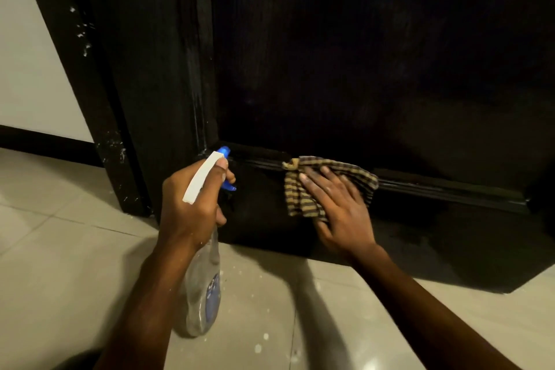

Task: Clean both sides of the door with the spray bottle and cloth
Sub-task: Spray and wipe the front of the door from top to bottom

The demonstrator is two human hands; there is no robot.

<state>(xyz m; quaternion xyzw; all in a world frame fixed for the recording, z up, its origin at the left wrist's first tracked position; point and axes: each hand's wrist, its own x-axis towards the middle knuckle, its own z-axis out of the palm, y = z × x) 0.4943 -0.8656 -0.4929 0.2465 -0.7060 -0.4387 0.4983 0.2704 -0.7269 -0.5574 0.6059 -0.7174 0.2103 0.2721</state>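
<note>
Both forearms reach forward over the tiled floor [75, 249]. The left hand [192, 204] is clenched around the neck of the one spray bottle [204, 294], its body hanging down and its blue nozzle aimed at the lower left corner of the single dark door [360, 54]. The right hand [339, 204], fingers straight and spread, presses the one striped cloth [300, 201] flat against the door's bottom moulding.
</note>
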